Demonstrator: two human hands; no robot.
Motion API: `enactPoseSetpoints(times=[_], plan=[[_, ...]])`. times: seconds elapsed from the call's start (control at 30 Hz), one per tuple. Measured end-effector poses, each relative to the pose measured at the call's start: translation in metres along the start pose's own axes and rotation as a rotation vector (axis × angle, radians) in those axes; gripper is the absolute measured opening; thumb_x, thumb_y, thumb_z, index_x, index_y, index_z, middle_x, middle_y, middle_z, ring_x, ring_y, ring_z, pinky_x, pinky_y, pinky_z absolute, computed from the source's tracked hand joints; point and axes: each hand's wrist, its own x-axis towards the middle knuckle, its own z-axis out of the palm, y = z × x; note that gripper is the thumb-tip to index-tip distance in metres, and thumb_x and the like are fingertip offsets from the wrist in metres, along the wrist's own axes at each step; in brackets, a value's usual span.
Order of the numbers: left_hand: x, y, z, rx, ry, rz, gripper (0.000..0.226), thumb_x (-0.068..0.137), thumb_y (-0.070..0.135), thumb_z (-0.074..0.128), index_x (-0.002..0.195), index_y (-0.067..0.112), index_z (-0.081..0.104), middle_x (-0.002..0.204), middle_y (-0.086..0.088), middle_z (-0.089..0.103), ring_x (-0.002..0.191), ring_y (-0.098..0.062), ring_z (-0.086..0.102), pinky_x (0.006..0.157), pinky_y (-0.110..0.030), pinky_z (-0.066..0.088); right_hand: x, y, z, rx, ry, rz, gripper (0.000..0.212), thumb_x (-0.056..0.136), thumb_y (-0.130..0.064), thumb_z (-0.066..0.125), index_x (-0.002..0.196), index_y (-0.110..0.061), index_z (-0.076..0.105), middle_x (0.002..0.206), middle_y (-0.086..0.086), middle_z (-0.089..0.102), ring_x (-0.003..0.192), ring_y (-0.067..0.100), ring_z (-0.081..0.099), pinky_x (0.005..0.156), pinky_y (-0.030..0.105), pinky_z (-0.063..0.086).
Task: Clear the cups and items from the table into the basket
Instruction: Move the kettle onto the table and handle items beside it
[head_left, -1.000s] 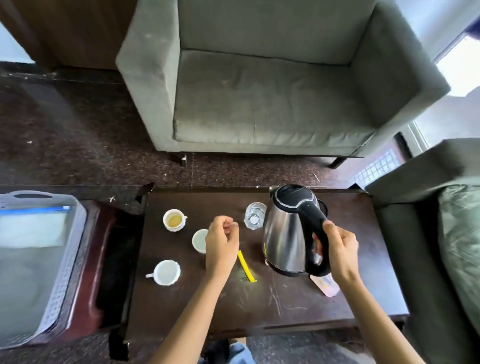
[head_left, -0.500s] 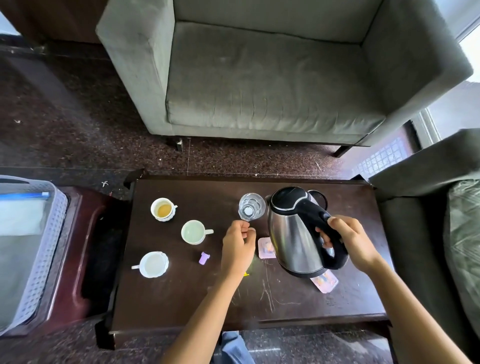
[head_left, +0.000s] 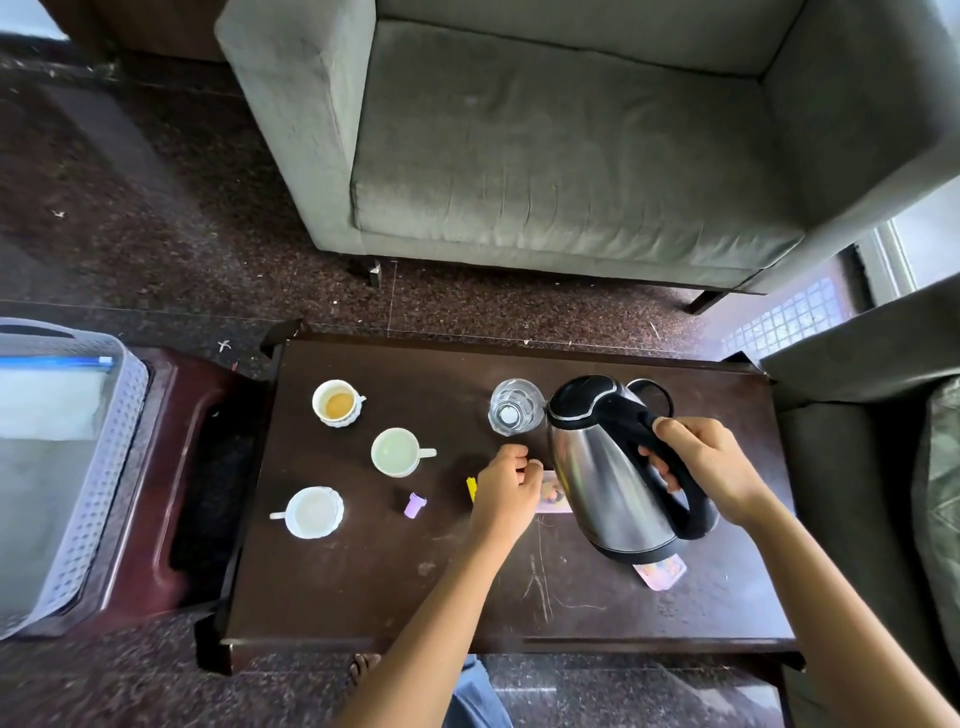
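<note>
My right hand (head_left: 711, 467) grips the black handle of a steel kettle (head_left: 597, 467), which is tilted with its base off the dark wooden table (head_left: 363, 582). My left hand (head_left: 506, 486) is a closed fist just left of the kettle, over a pink packet (head_left: 553, 501) and beside a yellow strip (head_left: 471, 488). Three white cups stand at the table's left: one with tea (head_left: 337, 402), one in the middle (head_left: 397, 451), one nearest me (head_left: 314, 512). A clear glass (head_left: 514, 405) stands by the kettle's spout. A small purple cap (head_left: 414, 505) lies nearby. The grey basket (head_left: 119, 467) sits far left.
The basket rests on a maroon stool (head_left: 171, 519) left of the table. A second pink packet (head_left: 660, 574) shows under the kettle's base. A grey sofa (head_left: 545, 156) faces the table's far side, and a dark seat (head_left: 857, 467) stands at the right.
My left hand has moved right from above the cups to beside the kettle. My right hand has tilted the kettle and raised its base off the table.
</note>
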Motion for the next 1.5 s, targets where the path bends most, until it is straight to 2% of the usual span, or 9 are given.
enactPoseSetpoints(times=[0.1,0.17,0.23,0.33,0.53,0.7,0.87,1.07,1.5], plan=[[-0.002,0.006,0.002,-0.042,-0.016,-0.015,0.035,0.093,0.018,0.051,0.125,0.005,0.054,0.113,-0.009,0.067,0.087,-0.004,0.067,0.072,-0.010,0.046,0.004,-0.008,0.002,-0.061,0.036,0.008,0.049,0.095,-0.035,0.053,0.067,0.003,0.065,0.048,0.008,0.054,0.043,0.022,0.047,0.055,0.029,0.046],[-0.004,0.010,0.005,-0.107,-0.050,-0.032,0.035,0.094,0.017,0.051,0.126,0.004,0.053,0.099,-0.001,0.066,0.061,0.013,0.060,0.060,-0.001,0.041,0.008,-0.013,0.003,-0.077,0.036,0.019,0.052,0.093,-0.040,0.055,0.065,0.002,0.066,0.047,0.007,0.054,0.041,0.021,0.046,0.052,0.030,0.048],[-0.004,0.010,0.007,-0.157,-0.075,-0.035,0.034,0.094,0.017,0.052,0.125,0.002,0.053,0.081,0.009,0.062,0.053,0.016,0.056,0.057,0.000,0.041,0.012,-0.019,0.004,-0.094,0.014,0.028,0.053,0.092,-0.042,0.056,0.065,0.002,0.066,0.046,0.006,0.053,0.041,0.021,0.045,0.050,0.031,0.049],[-0.005,0.011,0.008,-0.197,-0.081,-0.029,0.031,0.094,0.025,0.054,0.117,0.005,0.059,0.074,0.013,0.061,0.056,0.013,0.058,0.059,-0.003,0.044,0.018,-0.027,0.005,-0.151,-0.032,0.024,0.055,0.092,-0.044,0.055,0.064,0.002,0.066,0.045,0.006,0.053,0.041,0.021,0.046,0.050,0.032,0.049],[-0.009,0.014,0.003,-0.280,-0.066,-0.026,0.035,0.090,0.042,0.058,0.111,0.013,0.061,0.084,0.011,0.066,0.058,0.013,0.059,0.058,-0.002,0.043,0.028,-0.041,0.012,-0.195,-0.073,0.041,0.059,0.088,-0.050,0.055,0.066,0.003,0.067,0.048,0.010,0.053,0.044,0.023,0.047,0.048,0.031,0.048],[-0.008,0.011,0.002,-0.301,-0.052,-0.027,0.034,0.088,0.036,0.063,0.110,0.010,0.063,0.090,0.005,0.070,0.060,0.009,0.062,0.058,-0.005,0.045,0.032,-0.053,0.018,-0.228,-0.103,0.059,0.061,0.089,-0.050,0.055,0.067,0.006,0.066,0.047,0.006,0.052,0.041,0.022,0.045,0.044,0.029,0.046],[-0.006,0.007,0.005,-0.287,-0.037,-0.025,0.033,0.087,0.039,0.063,0.100,0.009,0.065,0.088,-0.007,0.075,0.073,-0.002,0.066,0.073,-0.017,0.051,0.036,-0.059,0.020,-0.268,-0.130,0.081,0.064,0.088,-0.052,0.054,0.066,0.007,0.065,0.044,0.006,0.050,0.036,0.021,0.042,0.043,0.028,0.043],[-0.006,0.009,0.005,-0.284,-0.009,-0.022,0.028,0.088,0.034,0.063,0.099,0.008,0.064,0.071,0.006,0.068,0.058,0.008,0.061,0.060,-0.005,0.046,0.042,-0.064,0.022,-0.273,-0.170,0.099,0.061,0.087,-0.054,0.053,0.065,0.002,0.065,0.045,0.006,0.050,0.039,0.022,0.042,0.042,0.026,0.041],[-0.003,0.012,0.010,-0.252,0.051,-0.035,0.030,0.087,0.039,0.062,0.094,0.010,0.066,0.071,0.006,0.069,0.060,0.008,0.060,0.060,-0.005,0.043,0.049,-0.077,0.023,-0.333,-0.182,0.108,0.057,0.083,-0.054,0.052,0.061,-0.003,0.064,0.047,0.007,0.051,0.038,0.021,0.042,0.040,0.024,0.040]])
